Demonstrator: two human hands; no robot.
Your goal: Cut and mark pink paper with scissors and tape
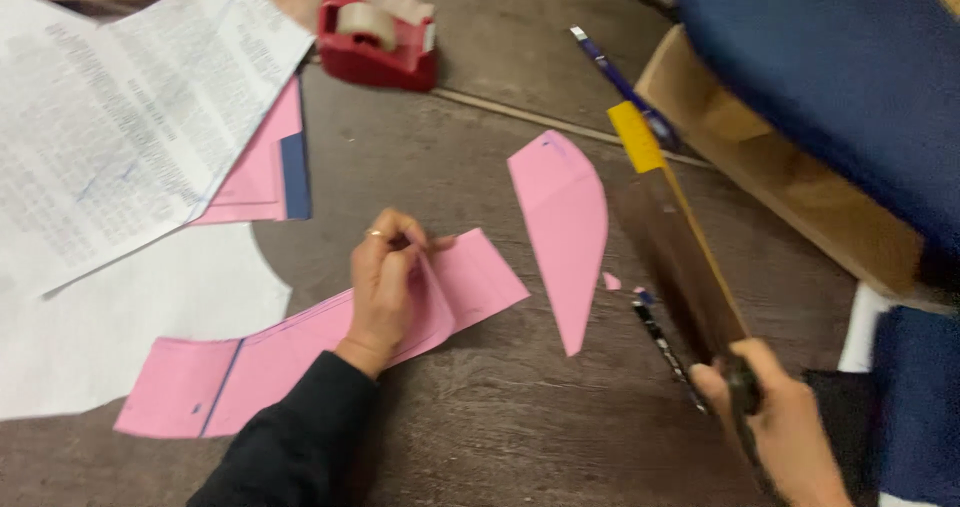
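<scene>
Head view: looking down on a dark wood-grain surface [520, 417] scattered with cut paper.
Right hand [775, 417]: nearest, at 5 o'clock; clenched round a dark handle, carrying a long flat ruler-like tool [680, 257] with a yellow tip that slants up toward 1 o'clock. It looks lifted just off the surface, blurred, so whether it touches I cannot tell.
Left hand [385, 282]: centre, black sleeve behind it; fingers pinching the upper edge of the long pink paper strip [300, 357], a ring showing on one finger. The grip seems meant to lift or fold that edge while the rest lies flat.
Long pink paper strip: runs from 8 o'clock up to the centre, a blue line across its lower end.
Curved pink offcut [565, 237]: just right of centre, lying flat, apart from both hands, with a tiny pink scrap beside it.
Black pen [665, 352]: lying beside the tool, near the right hand.
White sheet [120, 317]: at 9 o'clock, partly under the strip.
Printed pages [120, 117]: at 10 o'clock, overlapping another pink sheet.
Red tape dispenser [378, 42]: at 12 o'clock, far side.
Blue pen [620, 82]: at 1 o'clock, against a cardboard box edge [780, 187].
</scene>
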